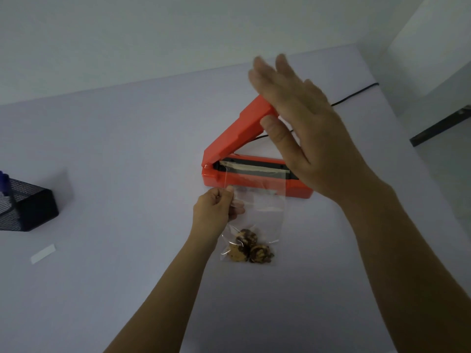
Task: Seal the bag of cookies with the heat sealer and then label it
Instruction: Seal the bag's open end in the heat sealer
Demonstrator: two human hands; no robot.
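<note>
An orange heat sealer (229,149) stands on the table with its lid raised at a slant. A clear plastic bag (257,207) lies in front of it, its open end resting across the sealing strip. Brown cookies (251,248) sit at the bag's near end. My left hand (216,212) pinches the bag's left edge just before the sealer. My right hand (300,123) hovers flat, fingers spread, over the raised lid's free end; whether it touches the lid I cannot tell. It hides the sealer's right part.
A black mesh holder (28,205) stands at the left edge of the white table (114,161). A small white label strip (43,253) lies near it. The sealer's black cord (356,94) runs to the back right. A dark ledge (441,126) is at far right.
</note>
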